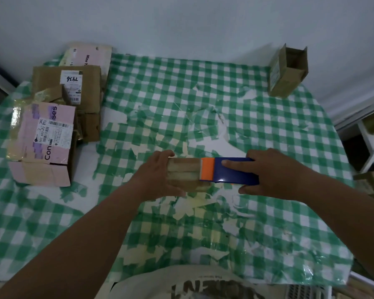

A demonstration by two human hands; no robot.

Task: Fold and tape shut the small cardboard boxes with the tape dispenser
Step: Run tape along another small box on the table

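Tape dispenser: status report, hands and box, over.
Left hand grips small box. Right hand grips dispenser, orange end on box top. Nothing in the way; open box stands far right.

The small brown cardboard box (185,174) looks matt, with shiny clear tape strips across its top. Touching its right end, the blue and orange plastic tape dispenser (229,171) is smooth and glossy. Beneath both, the green-and-white checked plastic tablecloth (268,130) is glossy, torn and peeling.

Dim room — a plain pale wall (181,22) behind a desk (268,130) covered in worn green-and-white checked cloth — white shelving (371,134) at right.
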